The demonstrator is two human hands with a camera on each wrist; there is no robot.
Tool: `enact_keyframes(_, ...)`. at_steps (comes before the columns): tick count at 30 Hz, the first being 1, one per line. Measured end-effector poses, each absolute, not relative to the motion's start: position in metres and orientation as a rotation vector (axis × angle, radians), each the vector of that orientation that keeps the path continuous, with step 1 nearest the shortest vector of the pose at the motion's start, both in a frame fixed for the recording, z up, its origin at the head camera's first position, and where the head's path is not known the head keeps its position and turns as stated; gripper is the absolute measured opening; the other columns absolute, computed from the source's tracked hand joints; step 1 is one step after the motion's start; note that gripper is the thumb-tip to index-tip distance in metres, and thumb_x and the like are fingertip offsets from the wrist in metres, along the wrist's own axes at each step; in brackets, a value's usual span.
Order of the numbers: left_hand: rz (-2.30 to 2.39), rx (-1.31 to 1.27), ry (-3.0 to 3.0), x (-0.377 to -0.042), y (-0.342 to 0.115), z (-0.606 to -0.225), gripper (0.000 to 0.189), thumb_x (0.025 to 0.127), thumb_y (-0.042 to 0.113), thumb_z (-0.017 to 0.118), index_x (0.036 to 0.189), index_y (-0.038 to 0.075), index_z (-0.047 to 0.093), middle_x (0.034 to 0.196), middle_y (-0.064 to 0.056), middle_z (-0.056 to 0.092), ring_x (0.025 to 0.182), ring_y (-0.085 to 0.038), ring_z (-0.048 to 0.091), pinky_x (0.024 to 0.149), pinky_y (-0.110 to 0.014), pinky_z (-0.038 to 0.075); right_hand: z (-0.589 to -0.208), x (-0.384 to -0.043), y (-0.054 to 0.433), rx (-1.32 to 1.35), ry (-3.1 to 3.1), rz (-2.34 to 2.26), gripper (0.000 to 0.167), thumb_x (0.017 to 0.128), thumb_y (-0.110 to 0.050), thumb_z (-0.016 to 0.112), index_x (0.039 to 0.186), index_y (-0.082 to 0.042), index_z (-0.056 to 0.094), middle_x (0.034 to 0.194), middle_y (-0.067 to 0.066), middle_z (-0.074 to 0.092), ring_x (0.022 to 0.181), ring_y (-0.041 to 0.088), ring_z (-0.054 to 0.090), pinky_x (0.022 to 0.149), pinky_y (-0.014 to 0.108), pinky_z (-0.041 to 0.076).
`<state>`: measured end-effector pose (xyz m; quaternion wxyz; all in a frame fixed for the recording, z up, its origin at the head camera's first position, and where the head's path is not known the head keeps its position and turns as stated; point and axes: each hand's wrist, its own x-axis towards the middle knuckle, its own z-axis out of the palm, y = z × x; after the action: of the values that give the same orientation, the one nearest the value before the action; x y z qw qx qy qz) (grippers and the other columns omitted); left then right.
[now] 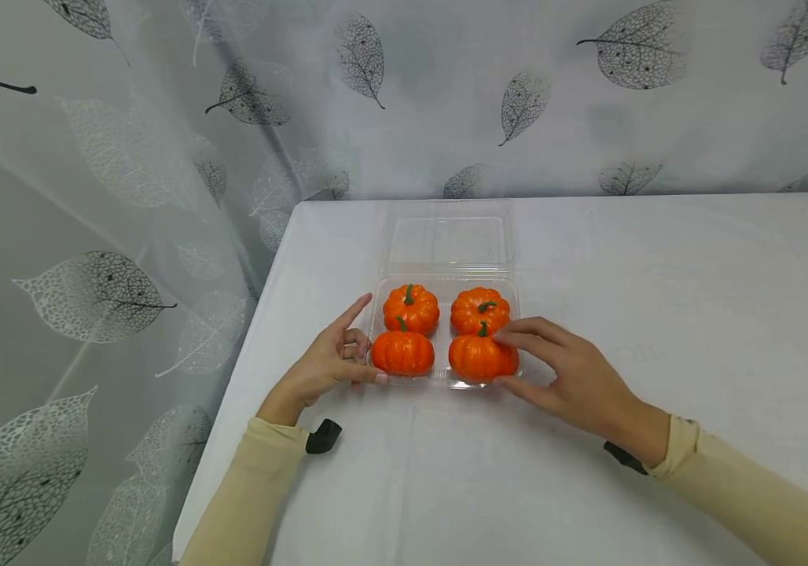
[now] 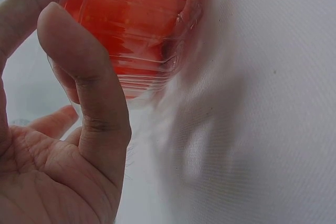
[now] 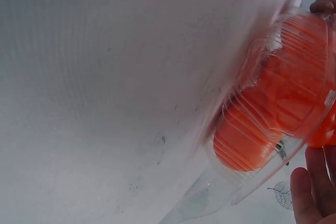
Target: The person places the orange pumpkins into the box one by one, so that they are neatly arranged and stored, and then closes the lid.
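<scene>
A clear plastic clamshell container (image 1: 442, 363) stands on the table, with small orange pumpkins in two rows inside it. My left hand (image 1: 322, 363) holds the container's front left corner, thumb at the front and other fingers along the side. In the left wrist view that thumb (image 2: 89, 72) lies against the ribbed clear wall. At the front right pumpkin (image 1: 483, 359), my right hand (image 1: 574, 377) has its fingertips on the upper right side and its thumb low at the front. Behind it sits the back right pumpkin (image 1: 479, 309); the front left (image 1: 402, 353) and back left (image 1: 411, 308) ones are beside them.
The container's hinged lid (image 1: 448, 240) lies folded back toward the far table edge. A white cloth covers the table (image 1: 659, 314). Leaf-patterned curtains (image 1: 432, 94) hang behind it and along its left side.
</scene>
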<state>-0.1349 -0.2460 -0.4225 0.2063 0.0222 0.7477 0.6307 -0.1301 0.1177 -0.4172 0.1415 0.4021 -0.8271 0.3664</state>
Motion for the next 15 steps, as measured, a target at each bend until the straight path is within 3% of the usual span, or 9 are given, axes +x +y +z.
enact_keyframes(8, 1.756, 0.062, 2.077, -0.1344, -0.2462, -0.4213, 0.12, 0.07, -0.006, 0.089, 0.162, 0.031, 0.022, 0.091, -0.011, 0.045, 0.066, -0.018, 0.047, 0.054, -0.031, 0.054, -0.414, -0.1316, 0.1153, 1.151, -2.434, 1.013, 0.051, 0.078, -0.026, 0.089, 0.124, -0.012, 0.071, 0.122, -0.001, 0.064, 0.111, 0.018, 0.063, 0.099, 0.014, 0.042)
enact_keyframes(15, 1.77, 0.072, 2.071, -0.1346, -0.2464, -0.4222, 0.121, 0.069, -0.006, 0.089, 0.163, 0.03, 0.022, 0.091, -0.01, 0.045, 0.065, -0.017, 0.047, 0.053, -0.031, 0.054, -0.4102, -0.1322, 0.1096, 1.114, -2.506, 0.959, 0.05, 0.077, -0.026, 0.089, 0.122, -0.012, 0.072, 0.117, -0.002, 0.065, 0.107, 0.016, 0.063, 0.09, 0.036, 0.055)
